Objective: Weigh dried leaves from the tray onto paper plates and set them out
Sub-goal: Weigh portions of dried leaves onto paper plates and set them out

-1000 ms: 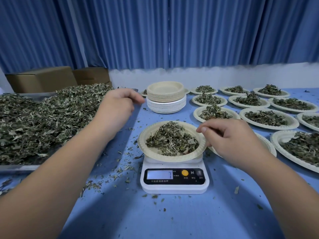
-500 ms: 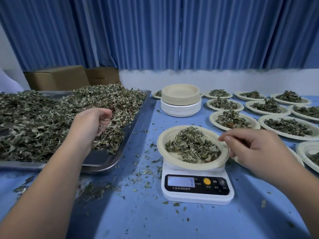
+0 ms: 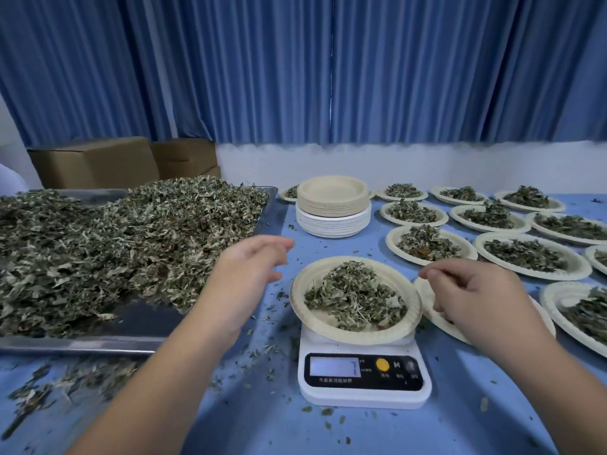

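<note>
1. The fingers (image 3: 279,245) of the left hand (image 3: 249,280) lie straight and loose, holding nothing I can make out. The hand hovers between tray and scale, probably mid-trip for a top-up.
2. The right hand (image 3: 476,293) has its fingers curled, thumb to forefinger, just beside the weighing plate's right rim. Whether they pinch a leaf I cannot tell. It looks poised to trim the portion.
3. One scale (image 3: 363,379) sits nearest, display turned towards the person for reading, its digits too blurred for me. One paper plate (image 3: 297,300) rests on it, carrying the portion of leaves (image 3: 354,297) being weighed.
4. One metal tray (image 3: 82,344) lies at the left, close enough for a short reach and heaped with dried leaves (image 3: 115,244). Crumbs litter the blue table (image 3: 328,435).
5. At the right I count eleven filled plates (image 3: 481,246) set out in rows, some cut by the edge. One more plate (image 3: 430,310) is mostly hidden under the right hand.
6. One stack of empty plates (image 3: 332,208), tan atop white and too many to count, waits behind the scale.
7. Farthest back are two cardboard boxes (image 3: 95,162) and blue curtains (image 3: 295,77).
</note>
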`<act>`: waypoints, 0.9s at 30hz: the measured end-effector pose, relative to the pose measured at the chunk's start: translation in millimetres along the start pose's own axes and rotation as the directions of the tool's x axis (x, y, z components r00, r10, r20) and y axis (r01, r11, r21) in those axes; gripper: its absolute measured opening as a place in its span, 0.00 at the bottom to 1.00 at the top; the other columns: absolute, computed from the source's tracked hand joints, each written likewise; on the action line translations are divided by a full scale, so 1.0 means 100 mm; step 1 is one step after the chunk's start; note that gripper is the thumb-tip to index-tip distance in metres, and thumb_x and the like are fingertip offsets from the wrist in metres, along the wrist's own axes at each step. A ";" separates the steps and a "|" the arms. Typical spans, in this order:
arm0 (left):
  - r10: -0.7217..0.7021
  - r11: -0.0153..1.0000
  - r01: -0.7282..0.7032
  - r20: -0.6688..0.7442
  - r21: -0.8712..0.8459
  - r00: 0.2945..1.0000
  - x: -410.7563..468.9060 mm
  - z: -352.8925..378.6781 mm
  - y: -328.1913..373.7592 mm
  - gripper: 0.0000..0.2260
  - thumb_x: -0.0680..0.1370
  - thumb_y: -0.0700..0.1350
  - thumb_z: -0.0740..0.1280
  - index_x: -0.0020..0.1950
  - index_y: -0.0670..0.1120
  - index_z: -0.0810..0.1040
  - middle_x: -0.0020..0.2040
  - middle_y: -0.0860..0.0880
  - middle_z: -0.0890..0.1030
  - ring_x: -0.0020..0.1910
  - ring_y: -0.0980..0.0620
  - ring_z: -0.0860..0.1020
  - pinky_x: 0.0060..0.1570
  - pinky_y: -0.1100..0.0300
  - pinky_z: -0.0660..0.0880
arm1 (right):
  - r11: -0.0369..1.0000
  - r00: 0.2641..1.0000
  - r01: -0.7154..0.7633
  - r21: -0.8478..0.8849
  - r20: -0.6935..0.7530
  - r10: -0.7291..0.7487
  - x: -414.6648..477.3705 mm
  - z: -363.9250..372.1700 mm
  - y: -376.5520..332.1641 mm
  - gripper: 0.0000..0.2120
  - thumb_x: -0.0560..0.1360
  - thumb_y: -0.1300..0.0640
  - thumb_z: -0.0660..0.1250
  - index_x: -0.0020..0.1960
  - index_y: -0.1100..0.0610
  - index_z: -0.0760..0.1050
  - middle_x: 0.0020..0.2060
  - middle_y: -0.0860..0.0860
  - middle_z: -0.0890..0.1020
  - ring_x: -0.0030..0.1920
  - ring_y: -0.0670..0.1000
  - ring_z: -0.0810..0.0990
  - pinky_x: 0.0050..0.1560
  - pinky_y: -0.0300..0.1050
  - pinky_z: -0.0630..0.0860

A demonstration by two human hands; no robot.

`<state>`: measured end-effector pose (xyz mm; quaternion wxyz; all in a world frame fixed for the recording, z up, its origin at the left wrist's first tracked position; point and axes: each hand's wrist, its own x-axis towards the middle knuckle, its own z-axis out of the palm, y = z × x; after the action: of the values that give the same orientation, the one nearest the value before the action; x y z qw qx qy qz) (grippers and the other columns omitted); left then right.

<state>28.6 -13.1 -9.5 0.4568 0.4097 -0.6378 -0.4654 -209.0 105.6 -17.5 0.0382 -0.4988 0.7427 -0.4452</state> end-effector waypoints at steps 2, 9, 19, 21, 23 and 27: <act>0.009 0.993 -0.011 0.019 0.116 1.000 -0.04 0.14 -0.04 0.08 0.78 0.47 0.66 0.49 0.58 0.83 0.48 0.60 0.83 0.42 0.66 0.80 0.45 0.67 0.75 | 0.998 0.998 -0.050 -0.028 0.022 0.050 0.02 0.01 0.02 0.12 0.76 0.57 0.65 0.37 0.42 0.77 0.27 0.47 0.81 0.26 0.46 0.75 0.26 0.39 0.69; -0.170 0.932 0.149 0.037 0.332 0.985 -0.01 0.20 -0.15 0.21 0.79 0.49 0.64 0.73 0.51 0.69 0.59 0.52 0.78 0.50 0.51 0.79 0.56 0.54 0.74 | 0.982 0.971 -0.188 -0.033 0.141 0.191 0.06 0.07 0.08 0.11 0.76 0.53 0.64 0.37 0.49 0.78 0.25 0.48 0.81 0.19 0.43 0.73 0.24 0.36 0.67; -0.155 0.983 0.142 0.104 0.117 0.982 -0.09 0.29 -0.19 0.11 0.79 0.39 0.62 0.41 0.45 0.82 0.33 0.45 0.73 0.29 0.51 0.68 0.34 0.57 0.63 | 0.866 0.931 -0.357 0.349 0.212 0.298 0.03 0.09 0.05 0.09 0.78 0.61 0.63 0.44 0.58 0.81 0.21 0.51 0.76 0.19 0.48 0.70 0.19 0.35 0.64; -0.150 0.985 0.159 0.116 -0.073 0.982 -0.12 0.29 -0.12 0.11 0.80 0.38 0.62 0.44 0.44 0.84 0.32 0.45 0.73 0.27 0.52 0.68 0.30 0.59 0.64 | 0.793 0.924 -0.381 0.475 0.217 0.314 0.03 0.04 0.01 0.07 0.78 0.62 0.64 0.47 0.58 0.80 0.22 0.52 0.75 0.21 0.48 0.71 0.20 0.37 0.64; -0.143 0.960 0.167 0.119 -0.225 0.983 -0.14 0.29 -0.03 0.14 0.80 0.37 0.62 0.44 0.47 0.86 0.33 0.45 0.74 0.27 0.53 0.69 0.29 0.60 0.65 | 0.748 0.921 -0.390 0.537 0.217 0.324 0.03 -0.01 -0.05 0.06 0.78 0.63 0.64 0.48 0.59 0.80 0.24 0.52 0.74 0.21 0.49 0.70 0.20 0.38 0.64; -0.142 0.927 0.184 0.145 -0.327 0.979 -0.14 0.35 0.14 0.15 0.80 0.38 0.63 0.45 0.51 0.87 0.35 0.44 0.73 0.29 0.52 0.70 0.33 0.57 0.68 | 0.749 0.928 -0.372 0.548 0.202 0.313 0.06 -0.22 -0.17 0.06 0.78 0.64 0.64 0.48 0.61 0.79 0.23 0.53 0.74 0.21 0.49 0.70 0.20 0.39 0.65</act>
<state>-2.7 10.6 -3.7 0.4413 0.3481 -0.5380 -0.6282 -210.8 112.5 10.1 0.3044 -0.3395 0.6484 -0.6096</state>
